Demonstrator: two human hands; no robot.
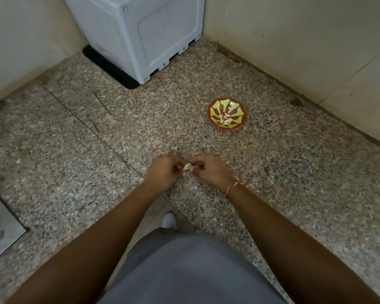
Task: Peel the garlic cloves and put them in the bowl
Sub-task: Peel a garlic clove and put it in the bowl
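Note:
A pale garlic clove (187,166) sits between my two hands, above the speckled stone counter. My left hand (165,171) pinches it from the left with curled fingers. My right hand (208,170) pinches it from the right; a red and white thread is tied round that wrist. The red bowl (213,122) with a yellow-green pattern stands on the counter to the far right of my hands. Several peeled garlic cloves (226,119) lie in its middle.
A grey plastic appliance (140,34) on a black base stands in the far corner. Tiled walls close the counter at the back left and right. A metal sink edge (2,229) shows at the left. Bits of garlic skin (173,149) lie just beyond my hands.

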